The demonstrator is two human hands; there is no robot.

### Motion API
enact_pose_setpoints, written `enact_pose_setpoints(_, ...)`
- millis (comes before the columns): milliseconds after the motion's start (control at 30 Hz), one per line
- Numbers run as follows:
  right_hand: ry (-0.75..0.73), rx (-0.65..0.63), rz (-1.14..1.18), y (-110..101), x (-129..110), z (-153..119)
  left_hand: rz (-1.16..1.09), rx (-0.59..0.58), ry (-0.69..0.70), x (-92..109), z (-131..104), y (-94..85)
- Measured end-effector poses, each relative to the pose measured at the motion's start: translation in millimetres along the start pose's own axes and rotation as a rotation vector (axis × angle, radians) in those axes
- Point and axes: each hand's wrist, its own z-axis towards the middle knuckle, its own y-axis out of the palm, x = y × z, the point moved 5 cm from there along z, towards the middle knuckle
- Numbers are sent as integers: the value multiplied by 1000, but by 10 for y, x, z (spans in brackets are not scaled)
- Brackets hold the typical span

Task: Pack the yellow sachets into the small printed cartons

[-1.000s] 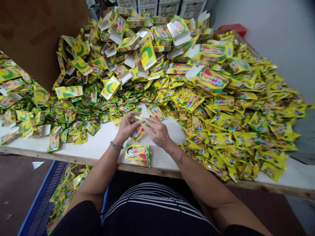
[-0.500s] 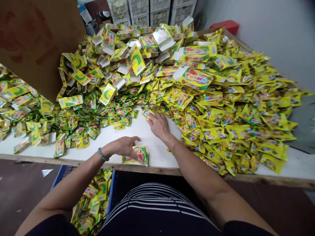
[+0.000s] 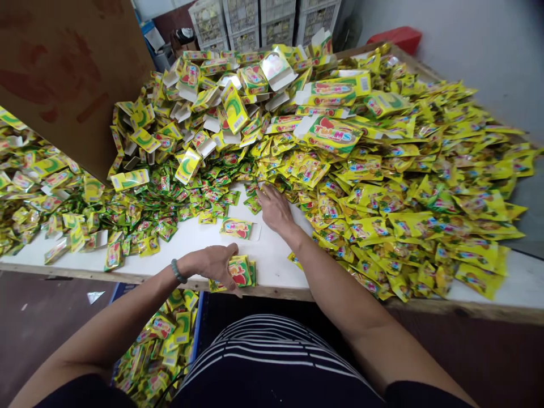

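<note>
My left hand [image 3: 212,266] wears a beaded bracelet and curls around the left end of a small pile of yellow-green candy packets [image 3: 241,271] at the table's front edge, thumb above and fingers below. Between my hands, a flat candy box [image 3: 236,228] lies with its white end flap to the right. Farther back, my right hand [image 3: 276,211] rests palm down at the foot of the heap, fingers stretched forward. A small green sachet [image 3: 254,204] lies beside its fingertips. The fingertips partly meet the heap, so what they touch is hard to make out.
Yellow sachets [image 3: 382,198] heap up on the right, printed boxes [image 3: 255,79] at the back, small green sachets [image 3: 157,198] on the left. A cardboard carton [image 3: 85,85] leans in at upper left. Below the edge stands a blue crate [image 3: 197,328] of boxes. White crates [image 3: 242,22] are stacked behind.
The candy box under my right hand now lies nearer me on the table, and that hand has let go. My left hand has closed in around the packets. The view has shifted slightly.
</note>
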Motion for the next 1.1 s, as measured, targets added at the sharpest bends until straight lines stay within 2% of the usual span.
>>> enact_pose_setpoints(67, 30, -37, -72, 37, 67, 6, -77, 10, 23, 8, -27, 11)
enact_pose_setpoints(133, 48, -69, -105, 68, 86, -15, -130, 73, 58, -2, -130, -18)
enact_pose_setpoints(233, 43, -83, -101, 50, 49, -40, -119, 193, 9, -200, -510, -43)
enact_pose_setpoints(333, 32, -96, -82, -6, -2, -34, -48, 257, -176, -681, -1097, 121)
enact_pose_setpoints(433, 26, -105, -56, -33, -49, -18, 24, 203, -446, -1283, -1665, 502)
enact_pose_setpoints(500, 16, -93, -43, -31, -85, -18, 62, 135, -622, -1591, -1915, 747)
enact_pose_setpoints(567, 14, -54, -43, -27, -112, -31, 69, 186, -695, -1713, -1976, 824)
enact_pose_setpoints(600, 18, -36, -46, -23, -119, -40, 52, 255, -674, -1696, -1921, 790)
enact_pose_setpoints(667, 47, -34, -52, -1, -108, -61, -20, 425, -560, -1540, -1675, 605)
enact_pose_setpoints(733, 80, -76, -41, 31, -75, -77, -104, 557, -508, -1327, -1324, 358)
enact_pose_setpoints(833, 108, -119, -2, 42, -6, -88, -178, 687, -568, -1018, -758, 37)
enact_pose_setpoints(900, 143, -124, 44, 23, 53, -94, -191, 789, -488, -803, -417, -129)
enact_pose_setpoints(933, 165, -127, 74, 12, 81, -98, -169, 833, -394, -693, -267, -202)
enact_pose_setpoints(1033, 200, -132, 141, -16, 124, -103, -93, 882, -98, -435, 92, -381)
enact_pose_setpoints(1100, 206, -104, 153, -37, 126, -91, -103, 866, -64, -384, 288, -485)
